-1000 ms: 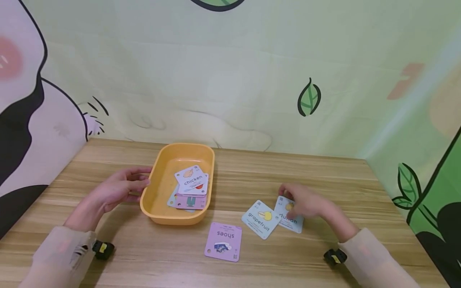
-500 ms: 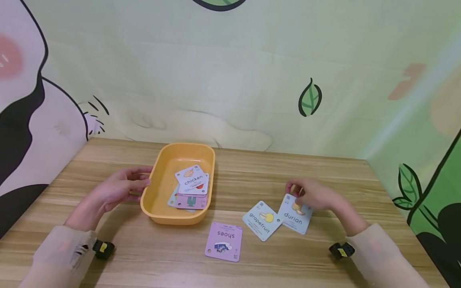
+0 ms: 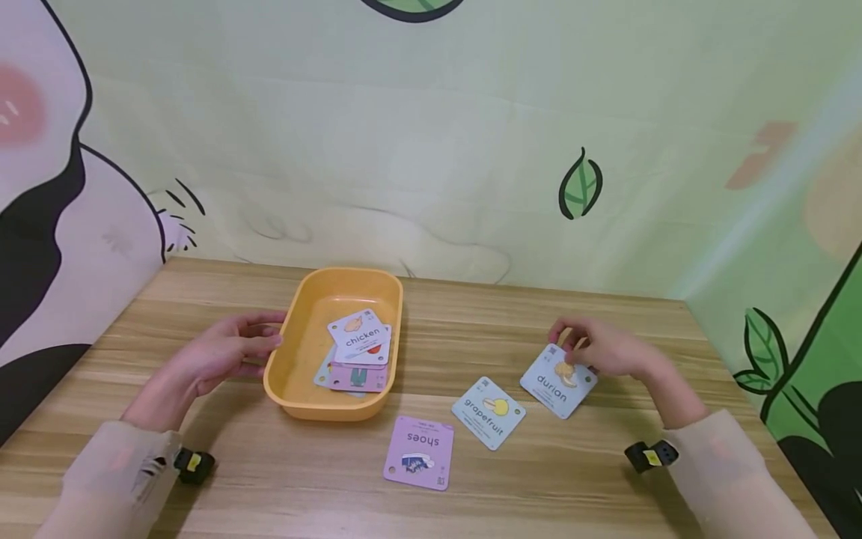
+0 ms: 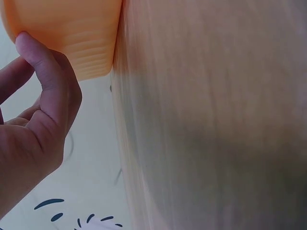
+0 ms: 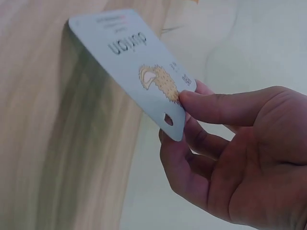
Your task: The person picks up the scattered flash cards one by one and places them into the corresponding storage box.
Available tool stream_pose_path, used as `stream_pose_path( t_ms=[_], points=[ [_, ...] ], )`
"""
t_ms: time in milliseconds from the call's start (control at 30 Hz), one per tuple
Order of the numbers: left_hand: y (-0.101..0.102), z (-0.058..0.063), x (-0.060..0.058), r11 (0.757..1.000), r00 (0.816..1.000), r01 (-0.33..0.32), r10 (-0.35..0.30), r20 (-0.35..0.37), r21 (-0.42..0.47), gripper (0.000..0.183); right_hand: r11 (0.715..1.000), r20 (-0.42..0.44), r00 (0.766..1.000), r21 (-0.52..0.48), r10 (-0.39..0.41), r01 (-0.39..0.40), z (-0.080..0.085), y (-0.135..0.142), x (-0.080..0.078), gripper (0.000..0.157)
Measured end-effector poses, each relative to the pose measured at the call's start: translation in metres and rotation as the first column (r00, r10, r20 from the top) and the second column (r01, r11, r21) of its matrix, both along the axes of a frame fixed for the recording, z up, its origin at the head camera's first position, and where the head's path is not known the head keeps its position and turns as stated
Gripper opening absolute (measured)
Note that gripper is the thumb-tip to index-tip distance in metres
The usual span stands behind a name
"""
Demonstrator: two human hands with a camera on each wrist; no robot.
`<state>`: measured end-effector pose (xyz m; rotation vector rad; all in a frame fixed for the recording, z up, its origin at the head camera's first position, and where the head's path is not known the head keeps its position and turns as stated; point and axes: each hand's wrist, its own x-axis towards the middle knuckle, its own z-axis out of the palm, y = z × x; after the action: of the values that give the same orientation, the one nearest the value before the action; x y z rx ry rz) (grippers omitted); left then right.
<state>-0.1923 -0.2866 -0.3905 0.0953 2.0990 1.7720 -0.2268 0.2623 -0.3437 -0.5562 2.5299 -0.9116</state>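
Note:
My right hand point(image 3: 609, 349) pinches a light-blue flash card point(image 3: 557, 382) reading "durian" between thumb and fingers. In the right wrist view the durian card point(image 5: 132, 62) is tilted, lifted at the end by the thumb, with its far edge near the tabletop. My left hand point(image 3: 218, 352) touches the outer left wall of a yellow plastic tray point(image 3: 286, 363) with its fingertips. The left wrist view has the fingers point(image 4: 50, 79) against the tray's side point(image 4: 86, 33). Inside the tray lie several overlapping cards, the chicken card point(image 3: 358, 335) on top.
A light-blue grapefruit card point(image 3: 488, 413) lies flat to the left of the durian card. Closer to the front, a purple shoes card point(image 3: 419, 454) lies upside down. The wooden table point(image 3: 303, 479) ends at a printed cloth backdrop point(image 3: 431, 150).
My right hand has taken the durian card up and to the right, off the grapefruit card's corner. It gripped further down the card's face before. My left hand and the tray stay put.

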Motion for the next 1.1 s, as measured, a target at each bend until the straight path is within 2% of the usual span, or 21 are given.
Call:
stream_pose_path(
  t_ms=[167, 333, 600, 900, 1100],
  points=[
    [0.0, 0.0, -0.001, 1.0, 1.0, -0.001, 0.001, -0.006, -0.009, 0.061, 0.998, -0.034, 0.998, -0.036, -0.051, 0.049, 0.008, 0.002, -0.003, 0.024],
    [0.001, 0.001, -0.001, 1.0, 1.0, -0.001, 0.001, -0.007, -0.003, 0.062, 0.991, 0.0, 0.994, -0.085, -0.106, 0.106, 0.012, -0.003, -0.004, 0.028],
    [0.0, 0.003, -0.001, 1.0, 1.0, -0.004, 0.004, -0.002, -0.015, 0.061, 0.976, 0.027, 0.99, -0.168, -0.136, 0.138, 0.008, -0.016, -0.009, 0.031],
    [-0.001, 0.004, -0.002, 1.0, 1.0, -0.002, 0.002, -0.004, -0.018, 0.061, 0.918, 0.123, 0.977, -0.339, -0.176, 0.208, 0.001, -0.037, -0.017, 0.037],
    [-0.001, 0.005, -0.001, 0.999, 1.0, -0.012, 0.012, -0.002, -0.038, 0.061, 0.884, 0.17, 0.968, -0.4, -0.187, 0.241, -0.006, -0.056, -0.02, 0.037]
  ],
)
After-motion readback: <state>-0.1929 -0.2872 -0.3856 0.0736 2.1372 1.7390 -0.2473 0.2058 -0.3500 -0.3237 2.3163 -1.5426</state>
